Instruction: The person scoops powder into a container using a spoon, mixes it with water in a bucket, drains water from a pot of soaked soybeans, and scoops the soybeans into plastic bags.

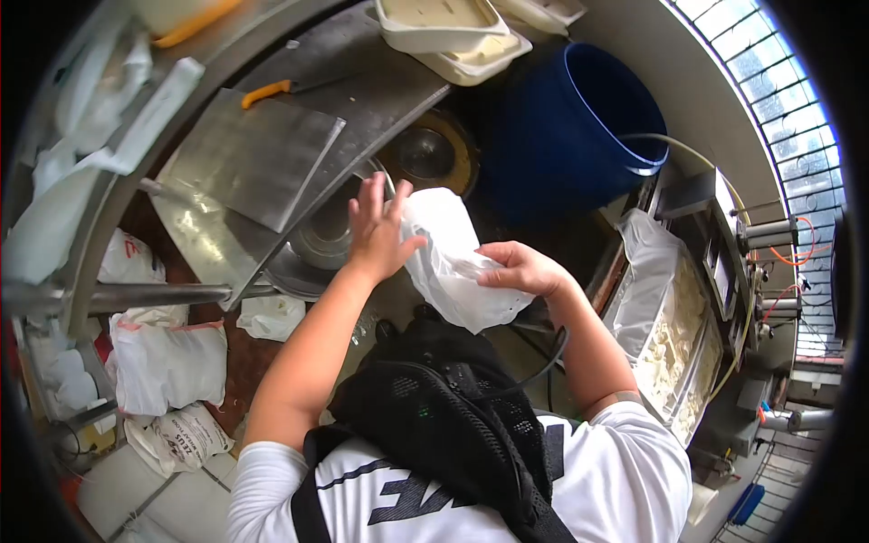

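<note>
In front of my chest is a thin white plastic bag [480,308] around a smooth white block [441,217] whose kind I cannot make out. My right hand [520,270] grips the bag from the right, thumb and fingers closed on the plastic. On the other side, my left hand [382,228] has its fingers spread, with the thumb close to the block's left edge; whether it touches is unclear. The bag's lower part hangs loose and crumpled.
A steel table [380,100] holds a metal sheet [262,149], an orange-handled knife [267,93] and white tubs [444,23]. A blue barrel [561,136] stands ahead. On the right, a cloth-lined trough [625,321] holds pale curds [665,362]. Filled bags [172,357] lie left.
</note>
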